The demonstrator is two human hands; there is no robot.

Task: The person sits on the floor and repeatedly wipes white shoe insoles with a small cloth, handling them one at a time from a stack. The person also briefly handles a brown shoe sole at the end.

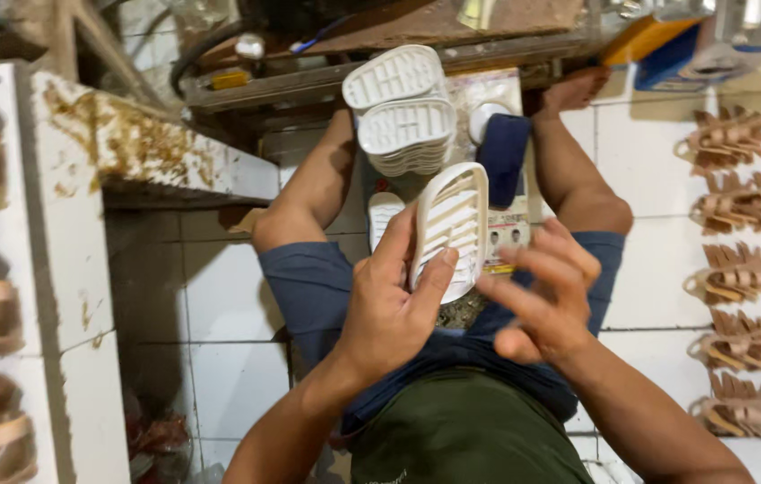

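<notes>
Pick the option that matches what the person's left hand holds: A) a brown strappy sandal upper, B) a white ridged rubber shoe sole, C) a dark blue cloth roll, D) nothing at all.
B: the left hand grips a white ridged rubber shoe sole upright by its edge, while the right hand hovers open beside it, and a stack of white soles lies beyond.

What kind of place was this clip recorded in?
Probably a small footwear workshop. The left hand holds a white shoe sole, more soles sit stacked ahead, and brown strap uppers lie in rows on the tiled floor.
</notes>
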